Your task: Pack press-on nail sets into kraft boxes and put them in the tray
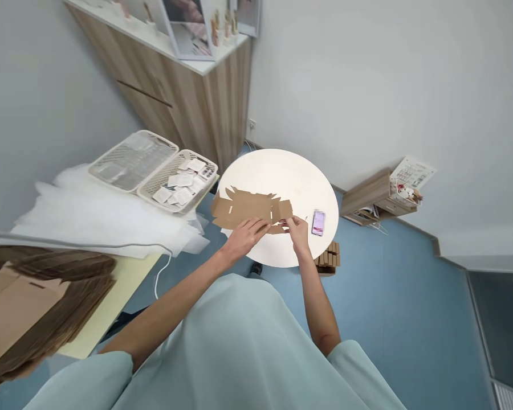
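An unfolded cardboard box point(250, 206) lies on the round white table point(277, 168), its flaps spread out and some standing up along the far side. My left hand point(247, 236) rests with fingers stretched along the near edge of the cardboard. At the right end, my right hand point(297, 230) pinches a flap near the corner between thumb and fingers. A phone point(318, 222) with a lit screen lies on the table to the right of my right hand.
White baskets point(183, 182) with small packets stand at the left on white foam sheets point(98, 213). Stacked flat cardboard point(25, 319) lies at lower left. Small brown boxes point(329, 256) are below the table's right edge. A wooden cabinet point(214, 97) stands behind.
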Demonstrator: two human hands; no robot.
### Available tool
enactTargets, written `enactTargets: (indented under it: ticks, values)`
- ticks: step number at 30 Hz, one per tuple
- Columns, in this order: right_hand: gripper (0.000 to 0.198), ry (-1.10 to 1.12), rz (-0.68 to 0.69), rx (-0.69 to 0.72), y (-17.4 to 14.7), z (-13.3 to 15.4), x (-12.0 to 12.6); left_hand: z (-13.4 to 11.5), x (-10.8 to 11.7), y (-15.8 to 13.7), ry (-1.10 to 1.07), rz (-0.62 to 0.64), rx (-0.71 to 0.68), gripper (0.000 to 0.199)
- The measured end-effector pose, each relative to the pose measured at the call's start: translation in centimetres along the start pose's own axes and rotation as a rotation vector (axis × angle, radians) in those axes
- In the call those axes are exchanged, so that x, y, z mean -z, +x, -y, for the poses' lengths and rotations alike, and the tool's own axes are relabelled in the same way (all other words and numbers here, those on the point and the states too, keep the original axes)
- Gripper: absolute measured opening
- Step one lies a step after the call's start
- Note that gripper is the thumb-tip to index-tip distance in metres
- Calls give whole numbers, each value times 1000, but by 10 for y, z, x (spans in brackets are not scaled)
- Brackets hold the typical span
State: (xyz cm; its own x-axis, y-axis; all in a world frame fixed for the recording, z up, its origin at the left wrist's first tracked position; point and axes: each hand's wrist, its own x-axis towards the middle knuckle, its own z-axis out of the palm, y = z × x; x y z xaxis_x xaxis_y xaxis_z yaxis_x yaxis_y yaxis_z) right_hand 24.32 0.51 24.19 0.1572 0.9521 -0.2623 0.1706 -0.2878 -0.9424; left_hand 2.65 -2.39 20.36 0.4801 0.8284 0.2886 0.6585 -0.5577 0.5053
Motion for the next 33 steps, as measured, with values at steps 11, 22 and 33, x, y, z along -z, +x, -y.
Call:
enactTargets:
  ticks: [11, 22, 33]
  values:
    - [29, 223, -77, -311, 41, -136, 97, 7, -166, 53, 80, 281, -175, 45]
    - [29, 0, -77, -536, 41, -227, 79, 26, -221, 14, 83, 632, -11, 52]
    - [56, -460, -55, -268, 76, -204, 83, 79, -183, -12, 118, 692, 335, 75]
